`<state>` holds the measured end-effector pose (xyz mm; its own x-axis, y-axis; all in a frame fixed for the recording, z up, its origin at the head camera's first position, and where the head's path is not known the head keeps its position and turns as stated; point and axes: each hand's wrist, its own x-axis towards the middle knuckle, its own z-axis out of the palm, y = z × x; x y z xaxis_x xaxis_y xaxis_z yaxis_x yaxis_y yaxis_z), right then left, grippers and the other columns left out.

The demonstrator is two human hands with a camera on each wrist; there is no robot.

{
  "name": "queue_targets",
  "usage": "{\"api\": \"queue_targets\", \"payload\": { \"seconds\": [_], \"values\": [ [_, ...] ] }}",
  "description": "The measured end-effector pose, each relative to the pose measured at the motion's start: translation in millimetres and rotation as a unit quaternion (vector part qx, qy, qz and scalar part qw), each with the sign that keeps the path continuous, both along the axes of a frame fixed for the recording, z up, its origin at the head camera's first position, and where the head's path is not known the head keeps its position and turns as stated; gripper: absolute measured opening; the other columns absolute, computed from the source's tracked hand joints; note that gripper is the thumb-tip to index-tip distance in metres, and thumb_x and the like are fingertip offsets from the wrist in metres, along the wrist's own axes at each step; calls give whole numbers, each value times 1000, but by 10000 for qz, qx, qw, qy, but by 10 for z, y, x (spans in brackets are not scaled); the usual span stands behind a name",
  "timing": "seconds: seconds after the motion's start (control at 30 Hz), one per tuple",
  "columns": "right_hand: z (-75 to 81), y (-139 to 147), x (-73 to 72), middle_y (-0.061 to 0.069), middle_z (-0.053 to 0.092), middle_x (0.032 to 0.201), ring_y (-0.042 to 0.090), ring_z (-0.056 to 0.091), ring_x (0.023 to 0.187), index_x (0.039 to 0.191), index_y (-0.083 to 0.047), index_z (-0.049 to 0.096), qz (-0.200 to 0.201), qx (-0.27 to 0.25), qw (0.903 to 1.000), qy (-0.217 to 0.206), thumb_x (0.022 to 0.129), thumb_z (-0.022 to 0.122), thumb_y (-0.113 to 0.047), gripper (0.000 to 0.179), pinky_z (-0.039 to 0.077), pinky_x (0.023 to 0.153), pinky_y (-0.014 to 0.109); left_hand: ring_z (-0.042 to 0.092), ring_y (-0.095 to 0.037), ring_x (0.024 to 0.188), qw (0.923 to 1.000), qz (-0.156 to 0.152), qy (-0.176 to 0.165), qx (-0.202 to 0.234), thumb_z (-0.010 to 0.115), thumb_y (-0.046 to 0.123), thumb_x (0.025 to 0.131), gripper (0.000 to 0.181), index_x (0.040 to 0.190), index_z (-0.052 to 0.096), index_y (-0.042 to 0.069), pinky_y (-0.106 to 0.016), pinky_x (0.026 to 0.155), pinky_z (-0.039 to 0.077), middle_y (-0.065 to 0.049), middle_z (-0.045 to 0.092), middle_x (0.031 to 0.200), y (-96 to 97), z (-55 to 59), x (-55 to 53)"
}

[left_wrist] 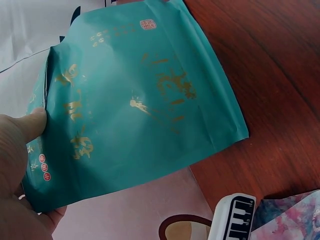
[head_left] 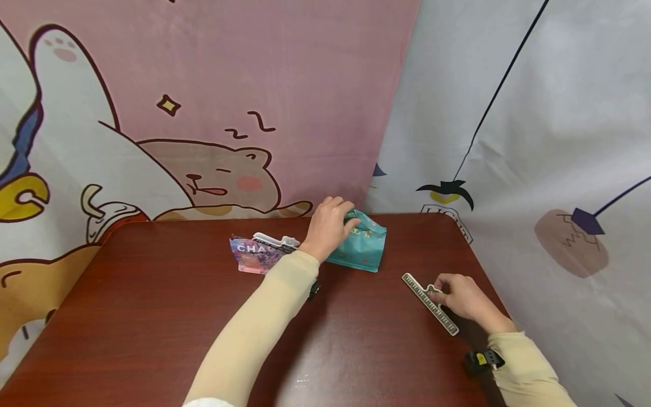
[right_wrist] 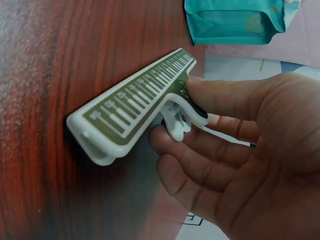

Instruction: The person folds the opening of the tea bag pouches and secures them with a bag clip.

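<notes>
A teal pouch (head_left: 360, 249) with gold lettering stands toward the back of the table. My left hand (head_left: 328, 226) pinches its folded top edge; in the left wrist view the thumb presses on the teal pouch (left_wrist: 135, 105) near the fold. At the right, my right hand (head_left: 461, 297) grips the handle of a long bag clip (head_left: 429, 304) with a piano-key pattern. Seen from the right wrist, the thumb lies on top of the bag clip (right_wrist: 135, 102) and fingers curl beneath its white lever. The clip's bar is close over the wood.
Left of the teal pouch is a small pink and purple pouch (head_left: 254, 257), with a second piano-key clip (head_left: 274, 242) across its top. The dark red wooden table (head_left: 152, 316) backs onto a printed cartoon curtain (head_left: 325, 102).
</notes>
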<state>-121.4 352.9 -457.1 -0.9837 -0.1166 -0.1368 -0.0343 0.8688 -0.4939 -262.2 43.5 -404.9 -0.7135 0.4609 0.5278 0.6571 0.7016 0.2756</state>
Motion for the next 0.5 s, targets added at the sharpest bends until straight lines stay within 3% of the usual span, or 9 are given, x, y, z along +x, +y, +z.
{"api": "queue_targets", "payload": {
  "seconds": [0.5],
  "values": [
    [42,-68,-14,0,63,79,15,49,67,92,-9,67,5,-80,9990,438,88,80,-9,13,43,62,35,62,-25,96,10000,16,-27,-15,77,32,95,32,116,76,9,-35,89,53,-7,71,106,-3,-6,5]
  ]
}}
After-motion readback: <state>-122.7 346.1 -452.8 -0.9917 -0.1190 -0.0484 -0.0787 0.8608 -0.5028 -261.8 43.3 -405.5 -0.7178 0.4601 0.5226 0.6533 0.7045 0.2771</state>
